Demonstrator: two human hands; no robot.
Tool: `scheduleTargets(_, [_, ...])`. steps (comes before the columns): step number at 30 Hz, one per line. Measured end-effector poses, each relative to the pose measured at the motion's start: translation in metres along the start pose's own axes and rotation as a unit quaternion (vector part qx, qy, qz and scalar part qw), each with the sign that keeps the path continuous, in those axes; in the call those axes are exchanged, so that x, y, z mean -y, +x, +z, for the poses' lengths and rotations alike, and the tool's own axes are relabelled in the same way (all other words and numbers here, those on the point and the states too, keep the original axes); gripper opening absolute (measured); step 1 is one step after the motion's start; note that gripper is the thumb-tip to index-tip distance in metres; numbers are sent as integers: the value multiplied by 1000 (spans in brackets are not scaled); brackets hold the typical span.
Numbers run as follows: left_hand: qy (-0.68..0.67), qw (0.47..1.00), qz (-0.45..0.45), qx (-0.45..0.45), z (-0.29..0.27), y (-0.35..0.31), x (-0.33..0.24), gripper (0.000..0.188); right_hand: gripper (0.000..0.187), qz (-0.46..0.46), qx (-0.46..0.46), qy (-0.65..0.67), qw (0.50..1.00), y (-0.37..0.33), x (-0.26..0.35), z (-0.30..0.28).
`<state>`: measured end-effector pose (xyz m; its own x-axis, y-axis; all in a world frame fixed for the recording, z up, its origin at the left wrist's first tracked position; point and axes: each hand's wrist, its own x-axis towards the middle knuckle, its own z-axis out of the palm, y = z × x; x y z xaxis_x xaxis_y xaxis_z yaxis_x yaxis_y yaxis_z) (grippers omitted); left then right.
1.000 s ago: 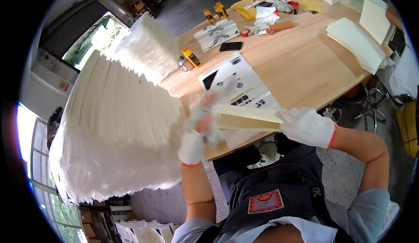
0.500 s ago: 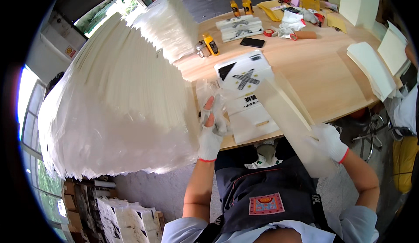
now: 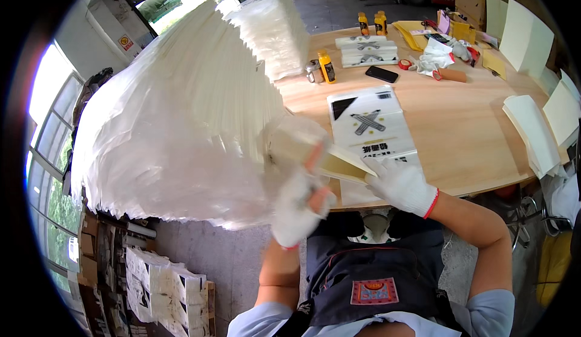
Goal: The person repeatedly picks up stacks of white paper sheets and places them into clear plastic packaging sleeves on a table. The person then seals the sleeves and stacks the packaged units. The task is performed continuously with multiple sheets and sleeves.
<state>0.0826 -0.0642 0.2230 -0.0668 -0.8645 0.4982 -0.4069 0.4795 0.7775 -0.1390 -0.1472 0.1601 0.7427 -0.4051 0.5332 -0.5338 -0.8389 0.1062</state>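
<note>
My right hand (image 3: 402,186), in a white glove with a red cuff, grips the near end of a folded bundle of cream paper (image 3: 348,165). The bundle's far end points left, into or behind clear crinkled plastic (image 3: 296,132) beside the large stack; which of the two I cannot tell. My left hand (image 3: 298,213), also gloved but with bare fingertips, is next to that plastic and the bundle's left end. Motion smears its fingers, so its hold is unclear. Beneath the bundle a printed white plastic bag (image 3: 366,119) with crossed pencils lies flat on the wooden table (image 3: 460,137).
A tall stack of plastic-wrapped paper (image 3: 175,113) fills the left side, a second stack (image 3: 272,31) behind it. Farther back are an orange bottle (image 3: 326,68), a black phone (image 3: 382,74), wrapped packs (image 3: 369,52) and tape rolls (image 3: 405,64). Cream sheets (image 3: 532,131) lie at right.
My right hand has swung the paper bundle leftward, from tilted over the table's front edge to beside my left hand. The view has shifted slightly.
</note>
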Motion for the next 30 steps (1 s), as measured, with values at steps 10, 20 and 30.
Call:
scheduleTargets(10, [-64, 984, -162, -26, 54, -92, 88, 37, 35, 330, 189, 508, 773, -79, -35, -23])
scheduleTargets(20, [93, 971, 81, 202, 146, 29, 41, 35, 31, 223, 119, 123, 960, -77, -2, 8])
scheduleTargets(30, [-28, 972, 175, 157, 135, -75, 90, 32, 24, 493, -18, 659, 568, -127, -56, 39])
